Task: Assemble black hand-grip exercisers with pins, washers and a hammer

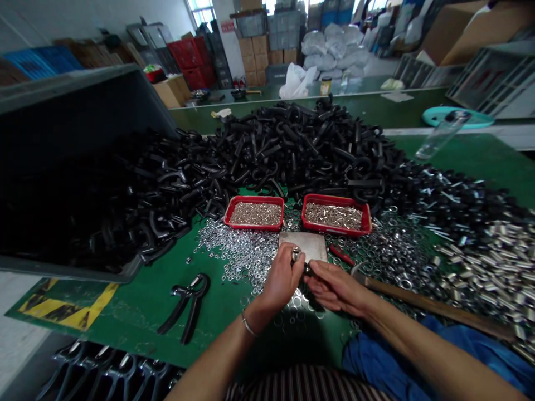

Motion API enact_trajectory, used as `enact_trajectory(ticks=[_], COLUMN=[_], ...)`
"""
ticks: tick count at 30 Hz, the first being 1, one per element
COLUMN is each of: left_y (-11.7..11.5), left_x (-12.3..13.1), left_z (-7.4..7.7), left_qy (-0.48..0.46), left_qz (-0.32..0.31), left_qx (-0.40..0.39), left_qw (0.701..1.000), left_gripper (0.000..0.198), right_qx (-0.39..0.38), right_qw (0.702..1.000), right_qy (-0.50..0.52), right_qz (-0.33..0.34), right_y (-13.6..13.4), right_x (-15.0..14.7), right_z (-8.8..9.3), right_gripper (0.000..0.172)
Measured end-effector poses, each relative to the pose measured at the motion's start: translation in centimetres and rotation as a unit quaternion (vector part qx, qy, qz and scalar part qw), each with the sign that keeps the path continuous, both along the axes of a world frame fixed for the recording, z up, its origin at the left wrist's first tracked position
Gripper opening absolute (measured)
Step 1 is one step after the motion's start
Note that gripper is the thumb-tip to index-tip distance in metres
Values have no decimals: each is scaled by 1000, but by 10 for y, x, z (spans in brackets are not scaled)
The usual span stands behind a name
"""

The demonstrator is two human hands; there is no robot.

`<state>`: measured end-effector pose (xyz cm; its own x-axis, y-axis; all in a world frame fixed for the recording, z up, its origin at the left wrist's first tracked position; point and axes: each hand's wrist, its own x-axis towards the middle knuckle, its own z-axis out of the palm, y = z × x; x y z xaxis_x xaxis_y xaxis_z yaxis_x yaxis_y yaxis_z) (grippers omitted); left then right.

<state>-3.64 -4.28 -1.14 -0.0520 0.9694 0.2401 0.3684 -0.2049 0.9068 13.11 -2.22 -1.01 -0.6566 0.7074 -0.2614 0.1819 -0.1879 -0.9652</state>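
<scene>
My left hand (281,278) is closed around a small shiny metal part (296,253), whose round end shows above the thumb. Beside it, my right hand (334,285) has its fingers pinched at a small dark piece (308,269), mostly hidden between the two hands. Whether the metal part and the dark piece are joined I cannot tell. Just beyond my hands lies a flat metal plate (311,245). Loose washers and rings (246,253) spread over the green table around them. A black hand grip with a spring (188,303) lies to the left.
Two red trays (254,226) (334,229) hold small metal pieces. Black handles (292,139) are heaped behind them and spill from a grey crate (125,273). A hammer (418,298), a red-handled tool (341,255), metal sleeves (497,262) and blue cloth (455,351) lie right.
</scene>
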Motion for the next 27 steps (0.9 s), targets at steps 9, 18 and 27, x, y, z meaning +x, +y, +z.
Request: enact_trajectory(ticks=[9,18,27], left_y=[-5,44,119], left_x=[8,-9,13], left_z=[-7,-7,25], left_qy=[-18,290,471], left_qz=[62,-170,-186], left_qx=[-38,-43,44], left_qw=[997,941,861], left_gripper=[18,23,17], right_qx=[71,71,311], right_qw=[988,993,908], right_qy=[50,-42,-266], right_qz=[-130,-79,-91], right_y=[-7,3,7], right_x=[-2,20,135], right_z=[-2,-8,-3], right_gripper=[32,33,30])
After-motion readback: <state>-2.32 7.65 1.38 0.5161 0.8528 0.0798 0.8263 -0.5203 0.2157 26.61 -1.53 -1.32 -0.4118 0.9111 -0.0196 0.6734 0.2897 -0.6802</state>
